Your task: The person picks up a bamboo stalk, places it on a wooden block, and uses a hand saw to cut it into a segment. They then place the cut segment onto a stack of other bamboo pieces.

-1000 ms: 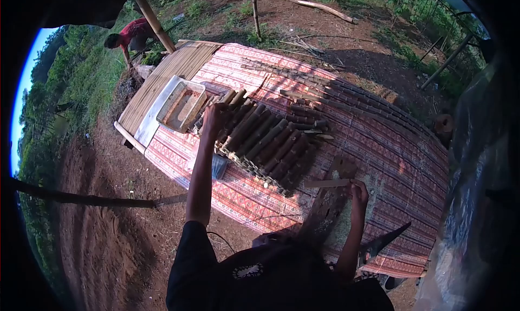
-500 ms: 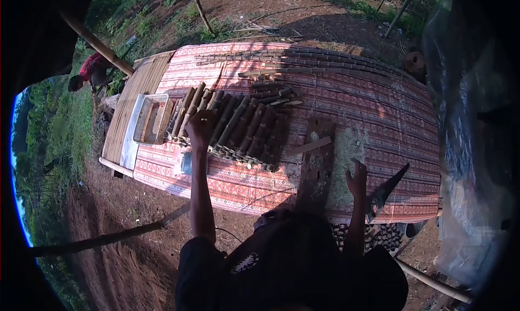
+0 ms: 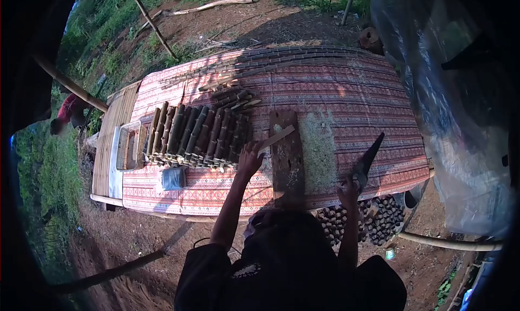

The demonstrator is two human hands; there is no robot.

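Well, a red patterned cloth (image 3: 392, 121) spreads out before me; on its left half sits a stack of cut, ringed stems (image 3: 200, 129); right of that lies a dark wooden plank (image 3: 288, 170); farther right, a handsaw (image 3: 370, 156) slants away from me; a thin flat strip (image 3: 278, 137) lies partly across the plank; my left hand (image 3: 251, 160) is at the strip's near end, my right hand (image 3: 348, 190) at the saw's; I cannot tell whether either is gripping.
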